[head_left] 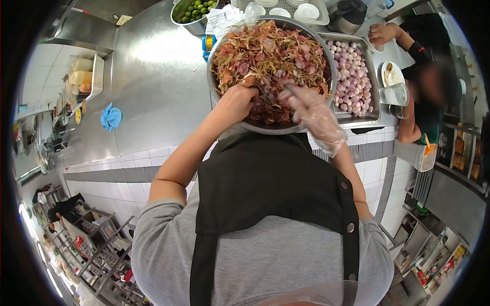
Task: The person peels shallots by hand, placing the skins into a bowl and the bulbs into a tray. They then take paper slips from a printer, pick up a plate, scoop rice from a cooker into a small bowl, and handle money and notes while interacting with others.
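A large metal bowl (211, 76) stands in front of me, heaped with dry reddish shallot skins and stringy roots (270, 53). My left hand (237, 103), bare, is closed at the bowl's near left side, its fingertips down among the skins; what it grips is hidden. Over the near right part of the bowl is my right hand (315, 115), in a clear plastic glove and slightly blurred. Its fingers are closed on a small knife (290, 90), of which only a short dark grey part shows. To the right, peeled shallots (352, 76) fill a rectangular metal tray (376, 102).
A pot of limes (194, 11), a blue-and-yellow tape roll (208, 45) and stacked white dishes (307, 11) are behind the bowl. A blue cloth (111, 117) lies left on the steel counter (158, 66). Another person (429, 86) sits at right, near a plate (392, 75) and a plastic cup (395, 95).
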Tool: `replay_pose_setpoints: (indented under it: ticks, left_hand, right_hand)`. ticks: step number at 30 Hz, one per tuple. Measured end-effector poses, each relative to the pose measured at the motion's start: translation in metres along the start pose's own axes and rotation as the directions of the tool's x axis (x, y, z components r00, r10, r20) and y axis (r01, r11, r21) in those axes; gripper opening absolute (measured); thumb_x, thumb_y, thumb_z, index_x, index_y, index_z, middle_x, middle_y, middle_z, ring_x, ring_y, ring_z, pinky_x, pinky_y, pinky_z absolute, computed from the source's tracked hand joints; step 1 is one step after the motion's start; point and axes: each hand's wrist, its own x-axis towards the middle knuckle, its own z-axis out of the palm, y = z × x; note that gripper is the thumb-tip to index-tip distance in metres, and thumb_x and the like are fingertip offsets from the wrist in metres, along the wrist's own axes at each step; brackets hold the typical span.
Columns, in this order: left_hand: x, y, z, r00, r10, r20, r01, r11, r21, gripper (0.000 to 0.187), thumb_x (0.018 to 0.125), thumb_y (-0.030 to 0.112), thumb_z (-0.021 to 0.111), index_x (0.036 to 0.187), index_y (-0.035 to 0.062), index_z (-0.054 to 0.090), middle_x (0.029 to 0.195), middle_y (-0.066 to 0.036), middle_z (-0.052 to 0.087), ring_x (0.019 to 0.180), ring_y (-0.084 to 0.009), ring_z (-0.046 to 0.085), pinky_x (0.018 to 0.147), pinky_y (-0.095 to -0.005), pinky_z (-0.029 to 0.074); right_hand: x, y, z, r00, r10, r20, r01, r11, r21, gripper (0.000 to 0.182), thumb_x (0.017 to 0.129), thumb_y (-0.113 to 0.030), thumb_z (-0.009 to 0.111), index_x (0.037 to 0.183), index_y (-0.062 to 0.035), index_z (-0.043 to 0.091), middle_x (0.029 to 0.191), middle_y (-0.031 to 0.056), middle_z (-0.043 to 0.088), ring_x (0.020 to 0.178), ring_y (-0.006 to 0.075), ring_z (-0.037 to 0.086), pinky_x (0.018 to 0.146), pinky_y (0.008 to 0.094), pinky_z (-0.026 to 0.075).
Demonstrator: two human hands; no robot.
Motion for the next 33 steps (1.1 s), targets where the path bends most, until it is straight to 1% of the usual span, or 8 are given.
replay_pose_setpoints:
  ticks: [2, 6, 8, 12, 17, 22, 26, 33]
  left_hand:
    - [-0.004, -0.004, 0.004, 0.999, 0.049, -0.024, -0.049, 0.999, 0.023, 0.025, 0.072, -0.002, 0.069, 0.096, 0.0014, 0.07, 0.097, -0.023, 0.063, 0.098, -0.0411, 0.061, 0.086, -0.0459, 0.051]
    - [-0.009, -0.012, -0.002, 0.999, 0.05, 0.017, -0.051, 0.994, 0.093, 0.024, 0.074, -0.003, 0.067, 0.098, 0.0012, 0.07, 0.114, -0.022, 0.057, 0.109, -0.0401, 0.057, 0.094, -0.0455, 0.048]
    - [-0.006, -0.03, -0.006, 0.999, 0.036, 0.009, -0.037, 0.992, 0.119, 0.023, 0.075, -0.004, 0.066, 0.097, 0.0011, 0.07, 0.112, -0.022, 0.057, 0.109, -0.0404, 0.057, 0.094, -0.046, 0.048]
    - [-0.007, -0.033, -0.019, 0.995, 0.075, -0.061, -0.066, 0.99, 0.128, 0.018, 0.074, -0.009, 0.057, 0.087, -0.0055, 0.069, 0.105, -0.022, 0.059, 0.105, -0.0401, 0.058, 0.092, -0.0451, 0.049]
    - [-0.004, -0.028, -0.016, 0.979, 0.196, 0.051, -0.196, 0.981, 0.002, 0.016, 0.073, 0.003, 0.065, 0.086, 0.0049, 0.073, 0.095, -0.018, 0.063, 0.104, -0.0366, 0.059, 0.089, -0.0452, 0.049]
    - [-0.004, -0.009, -0.001, 0.97, 0.069, 0.234, -0.162, 0.899, 0.406, 0.021, 0.073, 0.022, 0.076, 0.092, 0.0138, 0.074, 0.081, -0.012, 0.069, 0.093, -0.0327, 0.066, 0.086, -0.0466, 0.049]
    - [0.002, 0.0, 0.011, 0.974, -0.033, 0.224, -0.074, 0.89, 0.451, 0.023, 0.074, 0.025, 0.077, 0.091, 0.0105, 0.072, 0.082, -0.011, 0.069, 0.084, -0.0337, 0.068, 0.081, -0.0473, 0.051]
    - [0.012, 0.033, 0.011, 0.978, 0.202, 0.052, -0.207, 0.971, 0.119, 0.016, 0.081, 0.014, 0.07, 0.094, 0.0056, 0.068, 0.098, -0.014, 0.066, 0.084, -0.0334, 0.068, 0.071, -0.0448, 0.055]
  right_hand:
    - [0.01, 0.015, 0.019, 0.922, -0.238, 0.307, 0.301, 0.937, -0.178, 0.029, 0.102, -0.026, 0.046, 0.12, -0.0099, 0.062, 0.102, 0.0188, 0.066, 0.093, 0.0412, 0.063, 0.087, 0.0483, 0.05]
    - [0.019, 0.056, 0.035, 0.931, -0.234, 0.28, 0.361, 0.695, -0.622, 0.025, 0.104, -0.022, 0.045, 0.116, -0.0059, 0.06, 0.104, 0.018, 0.065, 0.089, 0.0329, 0.065, 0.079, 0.0414, 0.053]
    - [0.015, 0.019, 0.009, 0.976, 0.029, 0.214, 0.145, 0.648, -0.748, 0.026, 0.104, -0.027, 0.044, 0.113, -0.0061, 0.058, 0.106, 0.0219, 0.064, 0.099, 0.0424, 0.062, 0.087, 0.0497, 0.048]
    - [0.018, 0.033, -0.01, 0.98, -0.084, 0.181, 0.189, 0.687, -0.702, 0.026, 0.103, -0.028, 0.045, 0.11, -0.0055, 0.057, 0.105, 0.0233, 0.063, 0.104, 0.0427, 0.06, 0.089, 0.0509, 0.047]
    - [0.019, 0.042, -0.007, 0.985, -0.086, 0.148, 0.164, 0.724, -0.67, 0.028, 0.103, -0.029, 0.048, 0.109, -0.0027, 0.057, 0.104, 0.0256, 0.063, 0.103, 0.0446, 0.059, 0.088, 0.0508, 0.046]
    - [0.025, 0.061, -0.009, 0.976, -0.178, 0.125, 0.216, 0.721, -0.659, 0.034, 0.102, -0.033, 0.048, 0.114, -0.0034, 0.06, 0.113, 0.0227, 0.063, 0.113, 0.0406, 0.058, 0.096, 0.0488, 0.046]
    - [0.027, 0.066, -0.017, 0.949, -0.219, 0.226, 0.312, 0.751, -0.581, 0.038, 0.101, -0.032, 0.051, 0.117, 0.0004, 0.061, 0.116, 0.0251, 0.062, 0.114, 0.0413, 0.057, 0.097, 0.0477, 0.045]
    - [0.029, 0.072, -0.02, 0.998, -0.025, 0.063, 0.042, 0.955, -0.294, 0.039, 0.101, -0.032, 0.052, 0.115, 0.0024, 0.063, 0.113, 0.025, 0.064, 0.108, 0.0404, 0.058, 0.097, 0.0443, 0.044]
